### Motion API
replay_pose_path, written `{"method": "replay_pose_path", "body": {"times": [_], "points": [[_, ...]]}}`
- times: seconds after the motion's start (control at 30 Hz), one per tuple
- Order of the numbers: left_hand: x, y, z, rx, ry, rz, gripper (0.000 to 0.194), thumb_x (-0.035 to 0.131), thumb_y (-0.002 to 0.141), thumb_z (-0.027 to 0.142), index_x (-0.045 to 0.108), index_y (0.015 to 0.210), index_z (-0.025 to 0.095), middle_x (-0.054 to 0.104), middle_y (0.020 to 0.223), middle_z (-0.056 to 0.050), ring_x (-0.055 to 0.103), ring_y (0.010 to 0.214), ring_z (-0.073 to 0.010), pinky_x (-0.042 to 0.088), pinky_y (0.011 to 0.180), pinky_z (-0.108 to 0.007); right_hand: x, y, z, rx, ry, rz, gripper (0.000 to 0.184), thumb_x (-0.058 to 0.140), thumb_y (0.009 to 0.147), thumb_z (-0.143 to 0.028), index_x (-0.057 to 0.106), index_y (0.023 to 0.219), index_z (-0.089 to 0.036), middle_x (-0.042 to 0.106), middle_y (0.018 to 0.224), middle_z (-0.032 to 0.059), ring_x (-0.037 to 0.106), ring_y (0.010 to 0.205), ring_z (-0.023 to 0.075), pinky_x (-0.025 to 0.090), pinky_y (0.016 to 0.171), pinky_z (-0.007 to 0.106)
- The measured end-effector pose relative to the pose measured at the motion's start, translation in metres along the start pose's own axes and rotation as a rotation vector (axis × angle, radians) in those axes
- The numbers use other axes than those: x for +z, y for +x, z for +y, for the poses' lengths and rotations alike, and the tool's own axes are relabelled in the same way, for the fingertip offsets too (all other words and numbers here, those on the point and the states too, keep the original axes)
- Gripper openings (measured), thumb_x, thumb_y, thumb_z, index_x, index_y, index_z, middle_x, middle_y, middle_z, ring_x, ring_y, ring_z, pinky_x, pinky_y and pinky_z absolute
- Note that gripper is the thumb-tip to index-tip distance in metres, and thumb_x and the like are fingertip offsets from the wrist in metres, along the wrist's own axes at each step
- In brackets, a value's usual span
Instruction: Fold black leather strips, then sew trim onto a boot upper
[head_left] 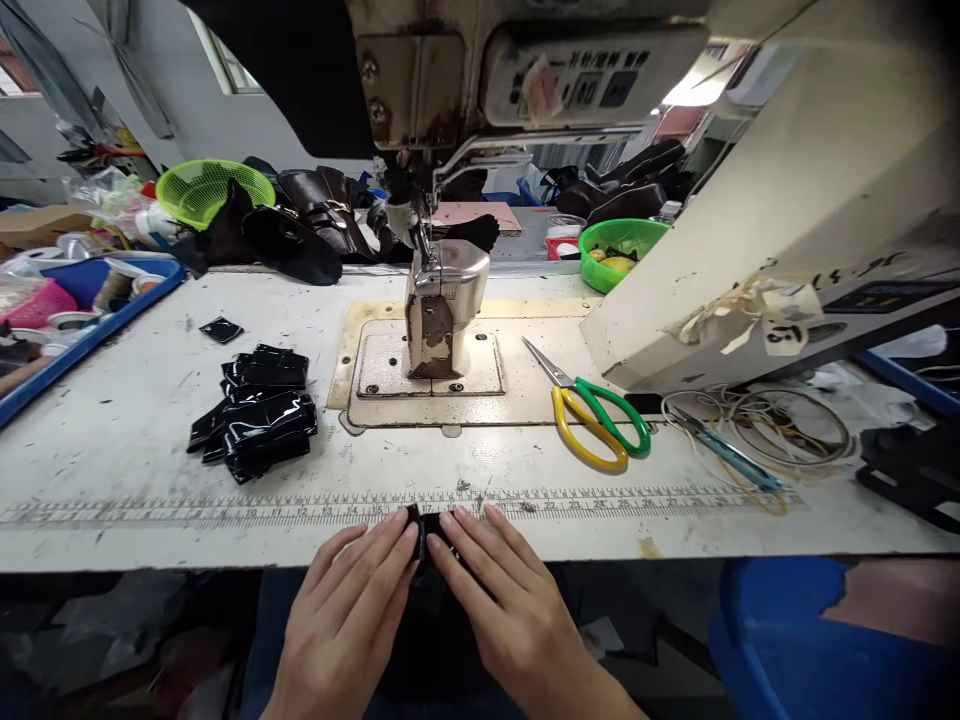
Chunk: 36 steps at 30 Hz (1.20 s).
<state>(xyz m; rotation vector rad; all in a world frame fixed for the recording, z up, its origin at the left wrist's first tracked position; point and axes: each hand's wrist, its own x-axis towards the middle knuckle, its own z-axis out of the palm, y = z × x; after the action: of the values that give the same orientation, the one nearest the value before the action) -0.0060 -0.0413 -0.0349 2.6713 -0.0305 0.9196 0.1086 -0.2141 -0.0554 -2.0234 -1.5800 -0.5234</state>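
Note:
My left hand [352, 610] and my right hand [502, 600] meet at the table's front edge, fingertips pinching a small black glossy piece [429, 528] that lies over the printed ruler strip [225, 512]. Most of the piece is hidden under my fingers. A pile of similar black glossy pieces [259, 420] lies to the left on the white table [112, 420]. One loose black piece [221, 329] sits farther back. The sewing machine's post and needle area [442, 310] stand straight ahead of my hands.
Green-and-yellow scissors [596, 415] and blue thread snips [727, 455] lie to the right, beside coiled cord [795, 425]. The machine's body [772, 230] overhangs the right side. A blue tray [75, 320], green baskets [214, 190] and dark leather parts [315, 225] line the back.

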Motion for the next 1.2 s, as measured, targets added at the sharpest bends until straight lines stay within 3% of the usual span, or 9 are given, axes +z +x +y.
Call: {"method": "replay_pose_path", "body": {"times": [0.13,0.33,0.67,0.77,0.9,1.07,1.2], "points": [[-0.008,-0.003,-0.015,0.135,0.088,-0.174,0.048,0.053,0.093,-0.004,0.055,0.139,0.008,0.065,0.138,-0.013,0.054,0.135,-0.0194,0.040,0.116,-0.035,0.000,0.000,0.001,0.001,0.001,-0.004,0.046,0.040,0.096,0.002,0.066,0.132,-0.008,0.063,0.141,0.0102,0.051,0.139,0.0228,0.035,0.123,0.043],[-0.014,-0.005,-0.021,0.193,0.085,-0.283,0.045,0.045,0.097,0.000,0.056,0.139,0.008,0.059,0.146,-0.011,0.045,0.145,-0.0191,0.040,0.119,-0.030,-0.001,0.001,-0.001,0.023,0.000,0.008,0.043,0.041,0.097,0.000,0.066,0.131,-0.009,0.064,0.139,0.0093,0.053,0.138,0.0218,0.041,0.119,0.041],[-0.016,-0.003,-0.024,0.262,0.111,-0.279,0.043,0.039,0.098,0.002,0.060,0.135,0.009,0.063,0.142,-0.008,0.049,0.142,-0.0173,0.044,0.116,-0.029,0.000,0.001,0.000,0.023,0.029,-0.002,0.045,0.045,0.092,0.002,0.066,0.131,-0.007,0.064,0.139,0.0121,0.053,0.137,0.0252,0.045,0.117,0.043],[-0.016,-0.003,-0.024,0.251,0.115,-0.320,0.042,0.040,0.098,0.000,0.060,0.134,0.007,0.062,0.143,-0.009,0.047,0.143,-0.0178,0.043,0.117,-0.030,0.000,0.000,0.000,0.028,0.032,0.000,0.045,0.045,0.092,0.003,0.065,0.132,-0.007,0.064,0.139,0.0120,0.054,0.137,0.0255,0.045,0.117,0.044],[-0.014,-0.001,-0.024,0.245,0.073,-0.275,0.044,0.040,0.099,0.002,0.057,0.139,0.008,0.060,0.145,-0.008,0.046,0.144,-0.0176,0.039,0.119,-0.030,0.000,0.000,-0.002,0.033,0.039,-0.014,0.045,0.045,0.093,0.002,0.065,0.132,-0.007,0.064,0.139,0.0116,0.055,0.136,0.0247,0.044,0.118,0.044],[-0.018,0.002,-0.025,0.245,0.077,-0.309,0.050,0.043,0.097,0.002,0.052,0.146,0.013,0.061,0.145,-0.007,0.048,0.142,-0.0172,0.035,0.122,-0.030,-0.005,0.004,-0.002,0.055,0.056,-0.061,0.043,0.045,0.095,0.001,0.064,0.134,-0.007,0.063,0.142,0.0107,0.053,0.138,0.0243,0.038,0.121,0.046],[-0.021,0.002,-0.029,0.277,0.085,-0.389,0.055,0.038,0.098,0.001,0.043,0.151,0.012,0.055,0.150,-0.007,0.042,0.146,-0.0174,0.031,0.124,-0.032,-0.011,0.005,-0.001,0.033,0.072,-0.111,0.045,0.043,0.096,0.002,0.062,0.136,-0.007,0.063,0.142,0.0086,0.052,0.139,0.0214,0.026,0.127,0.044]]}}
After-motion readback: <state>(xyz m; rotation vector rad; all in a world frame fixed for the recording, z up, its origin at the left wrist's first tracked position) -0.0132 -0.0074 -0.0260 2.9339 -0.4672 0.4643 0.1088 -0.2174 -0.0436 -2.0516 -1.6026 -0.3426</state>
